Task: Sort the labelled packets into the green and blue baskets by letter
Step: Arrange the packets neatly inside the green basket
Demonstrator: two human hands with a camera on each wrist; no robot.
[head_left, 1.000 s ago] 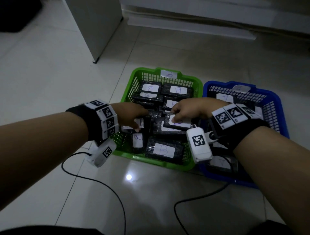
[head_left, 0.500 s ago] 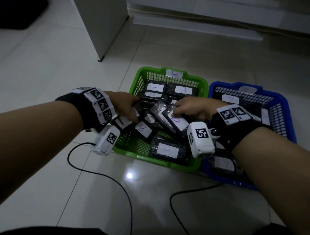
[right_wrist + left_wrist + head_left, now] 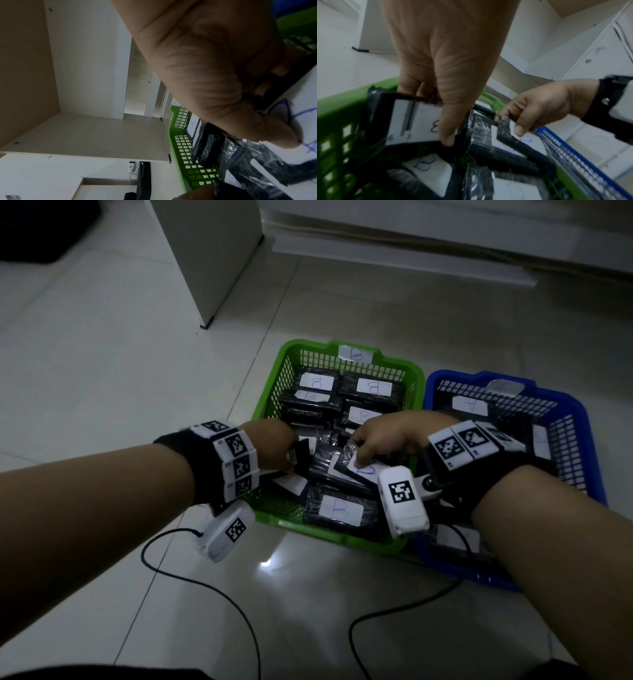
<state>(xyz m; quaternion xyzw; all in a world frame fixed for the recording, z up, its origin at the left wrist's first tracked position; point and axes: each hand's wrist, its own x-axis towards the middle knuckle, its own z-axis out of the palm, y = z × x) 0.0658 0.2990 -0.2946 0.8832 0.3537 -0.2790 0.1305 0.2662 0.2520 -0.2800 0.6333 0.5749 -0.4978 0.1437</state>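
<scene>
The green basket, tagged B, holds several black packets with white B labels. To its right, the blue basket holds packets labelled A. My left hand grips a black B packet by its edge, thumb across the label, over the green basket's left side. My right hand pinches another plastic-wrapped packet over the basket's middle, thumb on its white label. This packet is tilted up; its letter is partly hidden.
A white cabinet stands on the tiled floor behind and to the left of the baskets. A low white ledge runs along the far side. Two black cables trail across the floor in front of the baskets.
My left hand has raised its packet off the pile at the green basket's left side. The right hand has kept hold of its packet and tipped it up.
</scene>
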